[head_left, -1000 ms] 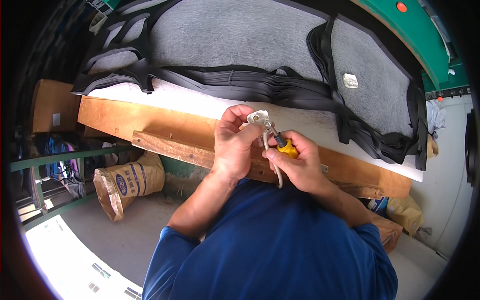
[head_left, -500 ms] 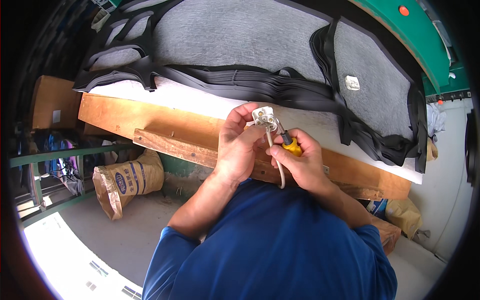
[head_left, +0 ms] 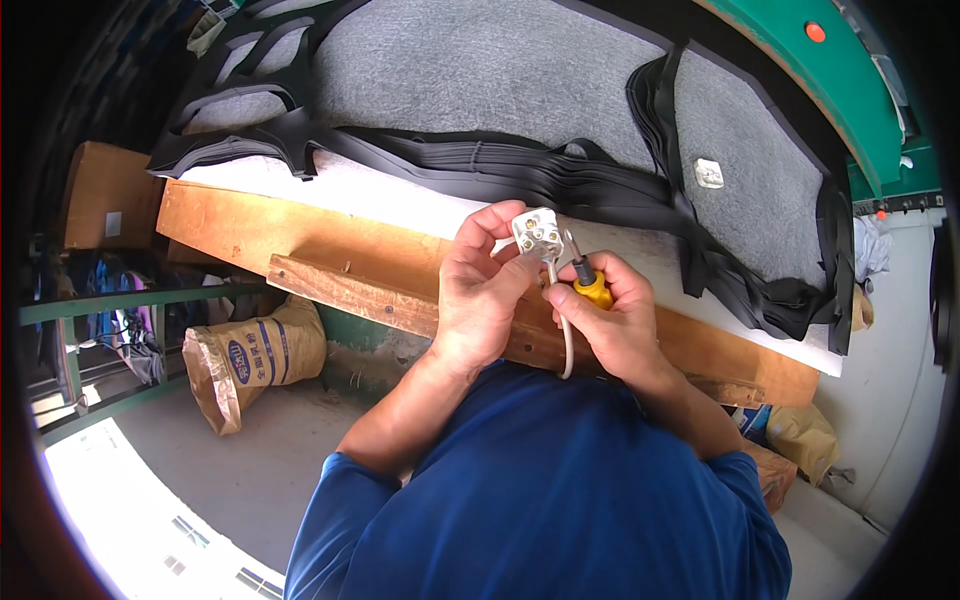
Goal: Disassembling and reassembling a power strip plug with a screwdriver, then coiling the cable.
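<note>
My left hand (head_left: pixel 482 290) pinches an opened white electrical plug or socket body (head_left: pixel 537 233), its brass terminals facing up. From its lower edge a white cable (head_left: pixel 567 340) hangs down toward my blue shirt. A short yellow-and-black screwdriver (head_left: pixel 594 290) is gripped in my right hand (head_left: pixel 622 318), its shaft pointing up. The screwdriver's tip is just right of the plug body, apart from it. My right thumb lies close beside the cable; whether it touches is hard to tell. A small white square part (head_left: pixel 709 174), maybe the matching cover, rests on grey material at the right.
Stacked black cut strips (head_left: pixel 480 160) lie over grey sheet material (head_left: pixel 480 75) on the bench ahead. The bench has a wooden front edge (head_left: pixel 300 225). A brown paper sack (head_left: pixel 260 355) stands at lower left, and green machinery (head_left: pixel 850 80) rises at upper right.
The screwdriver tip has drawn away from the plug body, and my right hand has shifted slightly right. The plug body has moved a little right and up in my left hand.
</note>
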Motion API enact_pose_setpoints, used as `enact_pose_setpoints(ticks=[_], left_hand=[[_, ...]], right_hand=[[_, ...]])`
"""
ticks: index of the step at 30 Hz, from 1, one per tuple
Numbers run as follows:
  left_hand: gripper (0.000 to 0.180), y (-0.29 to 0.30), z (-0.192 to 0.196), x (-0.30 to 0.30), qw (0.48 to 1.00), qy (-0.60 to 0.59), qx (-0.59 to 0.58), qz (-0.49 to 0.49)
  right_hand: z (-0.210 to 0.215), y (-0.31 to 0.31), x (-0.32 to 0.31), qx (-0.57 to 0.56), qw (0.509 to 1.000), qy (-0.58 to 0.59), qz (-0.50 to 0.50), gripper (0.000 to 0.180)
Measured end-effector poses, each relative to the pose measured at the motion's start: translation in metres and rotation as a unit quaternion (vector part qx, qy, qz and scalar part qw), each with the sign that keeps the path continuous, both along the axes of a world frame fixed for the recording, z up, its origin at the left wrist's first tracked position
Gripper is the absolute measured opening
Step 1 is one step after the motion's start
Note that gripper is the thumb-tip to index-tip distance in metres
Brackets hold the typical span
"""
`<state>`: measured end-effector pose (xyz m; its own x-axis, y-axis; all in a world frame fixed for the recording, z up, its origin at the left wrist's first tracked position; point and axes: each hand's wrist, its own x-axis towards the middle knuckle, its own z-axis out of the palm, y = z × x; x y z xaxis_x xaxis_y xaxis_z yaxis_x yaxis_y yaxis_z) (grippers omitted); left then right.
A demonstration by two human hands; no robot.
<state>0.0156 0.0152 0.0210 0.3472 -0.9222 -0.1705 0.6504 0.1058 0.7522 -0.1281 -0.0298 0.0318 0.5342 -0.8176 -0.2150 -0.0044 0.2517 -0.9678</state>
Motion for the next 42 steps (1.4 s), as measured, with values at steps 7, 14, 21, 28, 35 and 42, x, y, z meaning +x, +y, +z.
enact_pose_setpoints(ticks=[7,14,21,28,35,42], left_hand=[[0.041,-0.001,0.001,-0.005,0.996,-0.077,-0.036,0.019],[0.043,0.0,-0.001,-0.012,0.989,-0.128,-0.063,0.024],[0.043,0.0,-0.005,-0.015,0.949,-0.296,-0.087,0.07],[0.042,-0.001,-0.008,-0.019,0.951,-0.282,-0.087,0.096],[0.041,-0.003,-0.009,-0.023,0.966,-0.228,-0.094,0.08],[0.042,-0.003,-0.012,-0.027,0.965,-0.234,-0.09,0.079]], right_hand=[[0.002,-0.01,0.0,-0.081,0.995,0.021,-0.062,0.013],[0.015,-0.017,0.016,-0.223,0.972,0.026,-0.069,0.016],[0.014,-0.02,0.022,-0.221,0.971,0.051,-0.072,0.018],[0.004,-0.02,0.023,-0.112,0.986,-0.023,-0.125,0.022],[0.0,-0.021,0.022,-0.038,0.984,-0.061,-0.166,0.024],[0.006,-0.022,0.02,0.016,0.988,-0.05,-0.148,0.022]])
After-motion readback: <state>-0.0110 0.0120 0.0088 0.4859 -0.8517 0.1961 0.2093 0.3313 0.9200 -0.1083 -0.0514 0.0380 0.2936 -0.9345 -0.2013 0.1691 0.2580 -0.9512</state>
